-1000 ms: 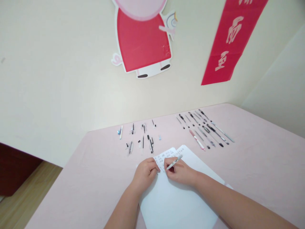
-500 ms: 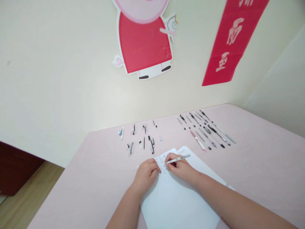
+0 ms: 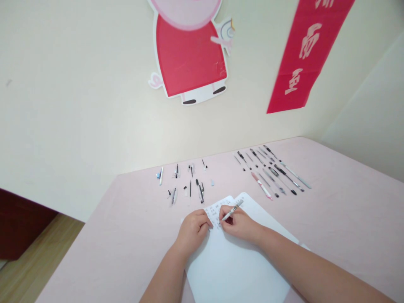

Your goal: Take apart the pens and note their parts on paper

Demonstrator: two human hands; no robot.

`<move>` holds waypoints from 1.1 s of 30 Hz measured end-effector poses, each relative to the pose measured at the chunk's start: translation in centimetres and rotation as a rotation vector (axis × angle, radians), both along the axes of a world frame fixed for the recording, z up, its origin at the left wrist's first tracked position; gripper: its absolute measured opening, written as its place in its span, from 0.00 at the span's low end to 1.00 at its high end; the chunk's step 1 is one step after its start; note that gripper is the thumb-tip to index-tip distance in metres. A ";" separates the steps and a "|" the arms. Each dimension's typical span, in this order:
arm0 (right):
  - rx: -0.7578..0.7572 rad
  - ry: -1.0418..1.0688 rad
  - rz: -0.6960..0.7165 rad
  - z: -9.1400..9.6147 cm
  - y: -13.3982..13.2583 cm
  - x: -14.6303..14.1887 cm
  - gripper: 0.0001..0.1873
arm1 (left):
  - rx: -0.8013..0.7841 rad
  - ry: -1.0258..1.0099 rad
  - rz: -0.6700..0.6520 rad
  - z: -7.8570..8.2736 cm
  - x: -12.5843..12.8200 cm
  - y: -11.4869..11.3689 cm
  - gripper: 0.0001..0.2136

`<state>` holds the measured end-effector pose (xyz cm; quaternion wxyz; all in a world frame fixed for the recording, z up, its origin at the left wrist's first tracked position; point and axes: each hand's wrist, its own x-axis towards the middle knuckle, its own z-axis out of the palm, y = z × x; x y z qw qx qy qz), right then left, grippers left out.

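Pinched in the fingers of my right hand is a slim white pen with a grey end, tilted up to the right. Its tip is at the sheet, near rows of small dark handwriting. My left hand lies on the upper left edge of the white paper, fingers together and slightly bent, pressing it with nothing gripped. The written marks sit at the top of the paper, between and above both hands.
On the pink tabletop, several pens lie in rows at the back right. Pen parts and refills are laid out at the back left. Behind stands a wall with a red-dressed cartoon cutout and a red banner.
The pen has swung to a steeper tilt, its rear end moving left and upward in my right hand. My left hand and the paper keep their places; the view has shifted slightly.
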<state>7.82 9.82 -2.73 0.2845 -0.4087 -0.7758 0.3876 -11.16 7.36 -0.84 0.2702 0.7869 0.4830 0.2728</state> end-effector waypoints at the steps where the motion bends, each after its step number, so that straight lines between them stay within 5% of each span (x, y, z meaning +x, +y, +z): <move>1: 0.008 -0.007 0.010 0.1 0.0 0.0 0.07 | -0.001 -0.003 -0.003 0.0 0.0 0.0 0.14; 10: 0.100 -0.092 0.027 1.4 -0.5 0.1 0.07 | -0.005 -0.004 -0.001 0.2 0.1 -0.1 0.14; 33: 0.098 -0.087 0.032 1.3 -0.5 0.3 0.07 | -0.021 0.015 0.005 0.6 0.2 -0.1 0.15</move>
